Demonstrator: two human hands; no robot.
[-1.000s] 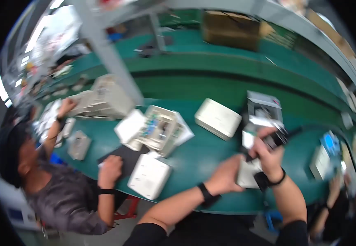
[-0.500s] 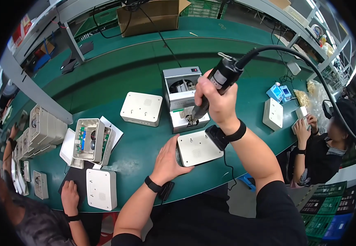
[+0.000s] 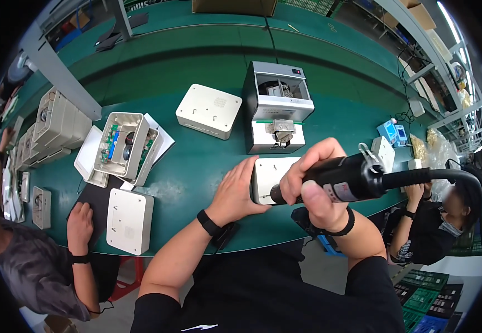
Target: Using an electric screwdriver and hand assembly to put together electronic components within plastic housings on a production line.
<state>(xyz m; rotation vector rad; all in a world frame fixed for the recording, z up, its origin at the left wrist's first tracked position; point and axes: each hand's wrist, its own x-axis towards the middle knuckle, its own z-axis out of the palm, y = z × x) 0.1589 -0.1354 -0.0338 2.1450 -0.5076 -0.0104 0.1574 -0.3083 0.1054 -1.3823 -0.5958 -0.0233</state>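
Since half a second ago the right hand (image 3: 313,186) has brought the electric screwdriver (image 3: 344,180) down from upright to lying level across the white housing (image 3: 269,178); left hand (image 3: 238,191) stayed flat on its left edge.

Left fingers (image 3: 246,172) spread, pressing the housing onto the desk (image 3: 196,166). Right fingers (image 3: 299,175) clamped around the driver barrel.

Housing looks like a light, stiff, smooth plastic shell that could slide; best held by its side edges. Driver looks heavier, and its cable (image 3: 441,176) would drag.

Count: closed white housings 3, one open with circuit board (image 3: 125,147), screw feeder 1 (image 3: 279,105) beyond the fingers.
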